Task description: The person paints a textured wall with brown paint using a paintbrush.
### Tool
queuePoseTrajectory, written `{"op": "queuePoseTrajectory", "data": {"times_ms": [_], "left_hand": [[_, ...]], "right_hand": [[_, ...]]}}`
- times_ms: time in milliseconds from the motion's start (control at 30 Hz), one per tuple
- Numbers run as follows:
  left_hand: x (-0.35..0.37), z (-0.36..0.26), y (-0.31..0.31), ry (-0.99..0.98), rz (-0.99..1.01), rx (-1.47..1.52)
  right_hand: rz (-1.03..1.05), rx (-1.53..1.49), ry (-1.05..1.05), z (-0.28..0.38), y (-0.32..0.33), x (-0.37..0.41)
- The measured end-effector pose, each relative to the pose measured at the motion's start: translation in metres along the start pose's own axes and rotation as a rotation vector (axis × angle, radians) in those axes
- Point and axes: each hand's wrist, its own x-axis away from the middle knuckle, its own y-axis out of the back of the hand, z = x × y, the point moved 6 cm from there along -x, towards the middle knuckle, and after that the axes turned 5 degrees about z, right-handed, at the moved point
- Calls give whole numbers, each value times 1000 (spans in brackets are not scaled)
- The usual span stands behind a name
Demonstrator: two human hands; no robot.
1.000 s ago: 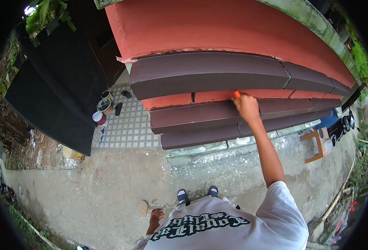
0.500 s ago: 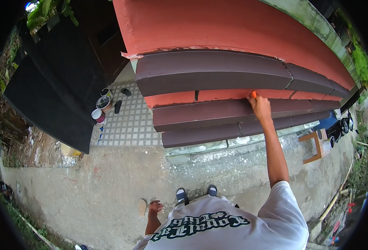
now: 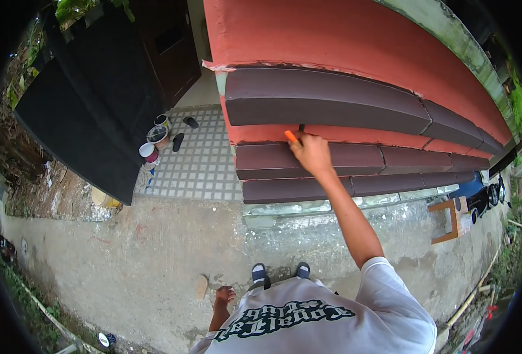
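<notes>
My right hand [image 3: 312, 154] is closed around a small tool with an orange end [image 3: 292, 137]; my fingers hide the rest of it, so its kind does not show. The hand is at the red-orange recess [image 3: 261, 133] between two dark purple-brown ledges. Above it runs the upper ledge [image 3: 326, 106], and the middle ledge [image 3: 332, 159] lies just under my wrist. My left hand [image 3: 225, 294] hangs low by my side, loosely open with nothing in it, above the concrete ground.
Paint buckets [image 3: 157, 135] and dark sandals [image 3: 178, 141] are on the checkered tile floor [image 3: 208, 171] at the left, beside a large black panel [image 3: 84, 124]. A tan sandal [image 3: 201, 287] lies near my feet. A wooden frame [image 3: 446, 221] stands at the right on the concrete [image 3: 155, 253].
My right hand has moved left along the recess with the orange-ended tool, toward the ledges' left end. The view has shifted slightly. My left hand still hangs at my side.
</notes>
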Motion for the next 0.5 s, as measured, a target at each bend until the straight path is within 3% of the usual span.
{"op": "queuePoseTrajectory", "data": {"times_ms": [267, 467, 500], "left_hand": [[10, 9, 30, 17, -6, 22], [-5, 6, 56, 17, 44, -70], [1, 0, 58, 14, 35, -95]], "right_hand": [[19, -111, 117, 118, -60, -11], [13, -725, 45, 147, -64, -6], [89, -779, -101, 149, -55, -2]]}}
